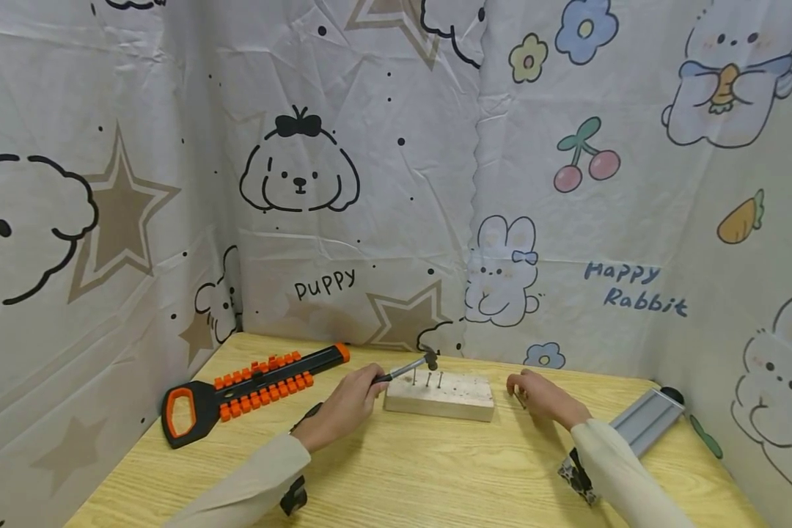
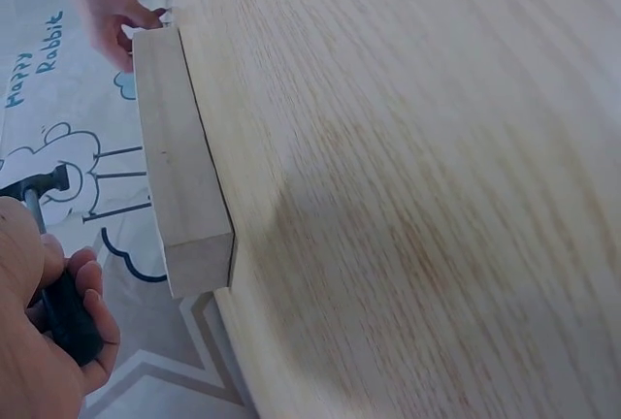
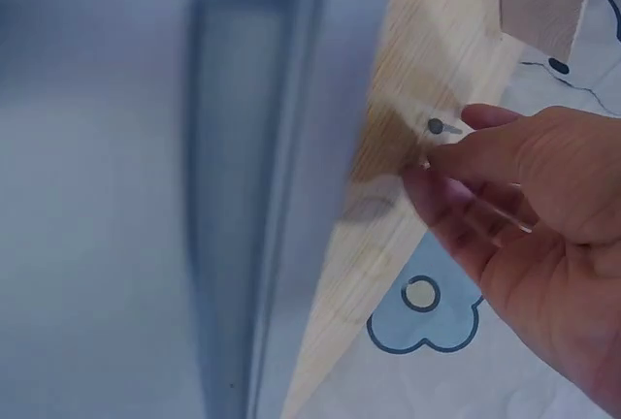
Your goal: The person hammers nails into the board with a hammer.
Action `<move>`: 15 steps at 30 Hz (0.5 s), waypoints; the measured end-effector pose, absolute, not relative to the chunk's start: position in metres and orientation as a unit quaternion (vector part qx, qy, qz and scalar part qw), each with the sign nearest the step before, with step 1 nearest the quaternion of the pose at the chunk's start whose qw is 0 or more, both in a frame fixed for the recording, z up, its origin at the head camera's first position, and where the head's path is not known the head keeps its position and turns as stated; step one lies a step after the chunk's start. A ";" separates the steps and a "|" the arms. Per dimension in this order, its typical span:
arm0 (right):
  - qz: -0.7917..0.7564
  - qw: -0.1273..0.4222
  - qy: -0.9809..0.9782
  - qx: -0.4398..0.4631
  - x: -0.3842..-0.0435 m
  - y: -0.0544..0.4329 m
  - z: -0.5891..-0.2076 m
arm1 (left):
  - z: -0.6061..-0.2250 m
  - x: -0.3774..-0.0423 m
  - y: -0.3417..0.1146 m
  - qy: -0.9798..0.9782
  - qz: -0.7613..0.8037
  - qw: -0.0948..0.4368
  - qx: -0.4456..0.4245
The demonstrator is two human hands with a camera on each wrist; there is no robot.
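Observation:
A small hammer (image 1: 405, 367) with a dark grip is held in my left hand (image 1: 350, 402); its head (image 2: 44, 182) is raised over the wooden block (image 1: 438, 405). Three nails (image 2: 121, 175) stand upright in the block's left part, apart from the hammer head. To the right of the block, my right hand (image 1: 543, 396) is low over the table, fingers bent, with a thin nail (image 1: 520, 400) at its fingertips. In the right wrist view a round nail head (image 3: 435, 126) shows beside the thumb, and a thin shiny shank crosses the fingers, partly hidden.
A black and orange tool rack (image 1: 264, 389) lies on the table (image 1: 435, 477) at left. At right a grey metal piece (image 1: 650, 419) lies partly behind the right sleeve (image 1: 617, 466). Printed cloth walls (image 1: 369, 183) enclose the table's back and sides.

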State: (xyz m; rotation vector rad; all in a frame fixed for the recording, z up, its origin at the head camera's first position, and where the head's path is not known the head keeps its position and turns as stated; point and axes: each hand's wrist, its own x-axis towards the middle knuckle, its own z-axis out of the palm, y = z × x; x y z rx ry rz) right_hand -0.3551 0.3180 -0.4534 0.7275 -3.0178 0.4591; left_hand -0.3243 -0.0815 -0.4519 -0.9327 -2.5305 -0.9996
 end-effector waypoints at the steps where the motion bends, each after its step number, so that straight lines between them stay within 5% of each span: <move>1: 0.143 0.006 -0.962 0.234 -0.356 0.319 -0.454 | -0.453 -0.324 -0.081 -0.872 -0.346 0.131 -0.321; 15: 0.160 -0.004 -0.955 0.248 -0.361 0.311 -0.456 | -0.456 -0.323 -0.081 -0.877 -0.342 0.130 -0.313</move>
